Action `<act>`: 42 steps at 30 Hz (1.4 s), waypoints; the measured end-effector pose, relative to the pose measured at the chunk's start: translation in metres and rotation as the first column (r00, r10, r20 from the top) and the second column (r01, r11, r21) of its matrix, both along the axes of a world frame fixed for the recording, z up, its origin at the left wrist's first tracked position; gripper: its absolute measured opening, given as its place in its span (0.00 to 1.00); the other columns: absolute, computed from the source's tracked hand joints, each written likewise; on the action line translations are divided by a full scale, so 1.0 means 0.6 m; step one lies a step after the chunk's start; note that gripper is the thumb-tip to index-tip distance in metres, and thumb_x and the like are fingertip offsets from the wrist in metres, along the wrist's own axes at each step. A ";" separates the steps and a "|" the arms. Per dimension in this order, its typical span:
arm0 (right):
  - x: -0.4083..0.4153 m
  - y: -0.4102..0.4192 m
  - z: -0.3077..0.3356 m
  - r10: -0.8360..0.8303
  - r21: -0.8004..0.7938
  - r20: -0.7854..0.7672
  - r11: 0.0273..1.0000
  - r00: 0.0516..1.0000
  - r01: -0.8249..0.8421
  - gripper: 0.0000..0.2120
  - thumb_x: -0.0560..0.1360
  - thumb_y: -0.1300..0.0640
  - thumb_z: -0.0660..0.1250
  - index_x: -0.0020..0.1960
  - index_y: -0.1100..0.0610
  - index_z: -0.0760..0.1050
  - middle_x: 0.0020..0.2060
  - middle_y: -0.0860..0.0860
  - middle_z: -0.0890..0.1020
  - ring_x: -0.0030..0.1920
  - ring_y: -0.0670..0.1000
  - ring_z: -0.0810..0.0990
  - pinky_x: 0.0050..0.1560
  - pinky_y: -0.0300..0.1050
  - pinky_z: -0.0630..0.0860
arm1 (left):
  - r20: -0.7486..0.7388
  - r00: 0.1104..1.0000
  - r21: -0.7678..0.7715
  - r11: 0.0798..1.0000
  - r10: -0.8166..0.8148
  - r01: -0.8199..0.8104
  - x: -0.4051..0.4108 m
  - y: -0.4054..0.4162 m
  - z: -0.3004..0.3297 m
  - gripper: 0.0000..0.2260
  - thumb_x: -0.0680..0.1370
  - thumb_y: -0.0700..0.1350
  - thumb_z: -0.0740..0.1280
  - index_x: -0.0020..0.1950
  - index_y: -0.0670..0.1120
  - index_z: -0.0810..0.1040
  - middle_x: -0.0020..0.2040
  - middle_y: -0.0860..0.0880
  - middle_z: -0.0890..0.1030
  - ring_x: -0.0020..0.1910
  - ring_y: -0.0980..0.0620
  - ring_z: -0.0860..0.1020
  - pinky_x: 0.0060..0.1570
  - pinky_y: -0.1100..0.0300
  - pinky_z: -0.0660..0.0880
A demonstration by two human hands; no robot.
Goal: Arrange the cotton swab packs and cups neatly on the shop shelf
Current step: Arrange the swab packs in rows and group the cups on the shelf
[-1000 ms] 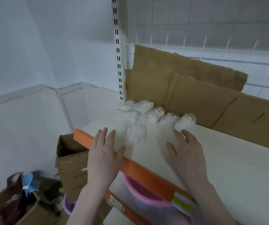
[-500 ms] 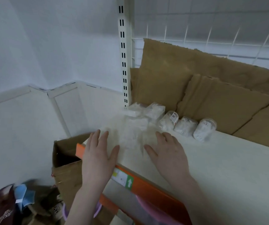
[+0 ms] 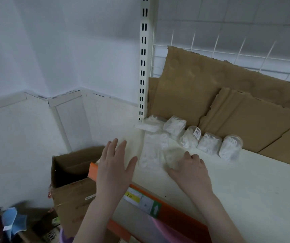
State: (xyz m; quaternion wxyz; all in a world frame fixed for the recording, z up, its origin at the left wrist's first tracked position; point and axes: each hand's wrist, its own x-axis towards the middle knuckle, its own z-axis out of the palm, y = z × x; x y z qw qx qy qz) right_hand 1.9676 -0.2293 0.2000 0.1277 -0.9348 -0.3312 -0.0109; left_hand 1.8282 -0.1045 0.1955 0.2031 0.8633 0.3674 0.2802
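Looks like we've got the clear plastic swab-filled cups [image 3: 210, 143] lined up along the cream shelf [image 3: 245, 181] back, right hand [image 3: 191, 171] curling onto a flat clear swab pack [image 3: 151, 153] near the front, left hand [image 3: 115, 165] flat, holding nothing, loose packs left.

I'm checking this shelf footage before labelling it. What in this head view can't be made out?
- Right hand: whether it grips the flat swab pack; motion blur smears the fingertips.
- Sticker on one swab cup: print too small.
- Cardboard box contents: interior in shadow.
- Pink item below the shelf: hidden by the orange shelf edge and forearms.
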 end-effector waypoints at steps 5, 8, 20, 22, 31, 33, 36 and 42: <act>0.015 -0.032 -0.005 -0.014 0.074 0.038 0.997 0.999 0.011 0.32 0.74 0.41 0.62 0.69 0.60 0.62 0.60 0.54 0.71 0.59 0.53 0.70 0.60 0.41 0.65 | -0.019 0.994 -0.018 0.994 -0.106 0.105 0.028 -0.007 0.003 0.26 0.79 0.55 0.59 0.75 0.49 0.60 0.76 0.49 0.57 0.75 0.50 0.53 0.71 0.57 0.53; 0.025 -0.057 -0.001 -0.043 0.098 0.043 0.994 0.998 0.039 0.34 0.74 0.42 0.63 0.73 0.59 0.58 0.63 0.53 0.70 0.62 0.52 0.68 0.60 0.40 0.64 | -0.056 0.988 -0.024 0.990 -0.142 0.141 0.049 -0.014 0.002 0.26 0.79 0.56 0.58 0.75 0.51 0.58 0.76 0.50 0.56 0.75 0.51 0.53 0.70 0.57 0.55; 0.047 -0.157 0.000 -0.138 0.131 0.003 0.982 0.990 0.137 0.32 0.74 0.45 0.63 0.74 0.55 0.58 0.63 0.50 0.70 0.63 0.51 0.68 0.59 0.38 0.62 | -0.192 0.956 0.005 0.974 -0.223 0.228 0.108 -0.026 -0.006 0.31 0.78 0.57 0.60 0.76 0.46 0.55 0.75 0.51 0.59 0.73 0.52 0.58 0.69 0.60 0.57; 0.050 -0.171 0.000 -0.141 0.131 -0.012 0.981 0.990 0.141 0.33 0.74 0.46 0.64 0.74 0.55 0.57 0.64 0.50 0.70 0.64 0.51 0.68 0.60 0.38 0.62 | -0.228 0.933 0.014 0.957 -0.279 0.290 0.107 -0.017 -0.007 0.27 0.79 0.51 0.61 0.76 0.48 0.55 0.76 0.53 0.58 0.74 0.54 0.56 0.71 0.60 0.52; 0.053 -0.189 -0.001 -0.232 0.098 0.008 0.968 0.973 0.230 0.29 0.71 0.38 0.64 0.66 0.52 0.67 0.55 0.50 0.74 0.57 0.52 0.72 0.55 0.42 0.69 | -0.181 0.870 -0.024 0.886 -0.459 0.463 0.098 0.001 -0.001 0.29 0.74 0.49 0.69 0.73 0.50 0.64 0.73 0.54 0.63 0.72 0.55 0.60 0.70 0.62 0.54; 0.051 -0.186 -0.002 -0.254 0.079 0.016 0.964 0.967 0.252 0.28 0.71 0.36 0.62 0.64 0.53 0.68 0.53 0.50 0.75 0.56 0.52 0.72 0.54 0.42 0.69 | -0.230 0.869 -0.001 0.894 -0.437 0.449 0.103 0.001 0.000 0.32 0.73 0.54 0.69 0.74 0.49 0.62 0.73 0.53 0.63 0.72 0.54 0.60 0.70 0.60 0.54; 0.050 -0.184 0.001 -0.254 0.062 0.017 0.965 0.967 0.253 0.27 0.73 0.38 0.62 0.65 0.54 0.67 0.56 0.50 0.74 0.58 0.52 0.72 0.55 0.42 0.69 | -0.276 0.859 0.000 0.894 -0.431 0.448 0.108 0.004 0.005 0.32 0.73 0.57 0.68 0.73 0.48 0.62 0.71 0.53 0.66 0.69 0.53 0.64 0.67 0.61 0.59; 0.038 -0.187 0.010 -0.250 0.089 0.002 0.964 0.968 0.249 0.27 0.72 0.43 0.65 0.66 0.55 0.68 0.57 0.51 0.75 0.59 0.53 0.71 0.58 0.44 0.69 | -0.306 0.851 0.006 0.893 -0.426 0.449 0.101 0.008 0.011 0.29 0.72 0.57 0.69 0.71 0.52 0.66 0.66 0.52 0.70 0.64 0.51 0.69 0.62 0.58 0.64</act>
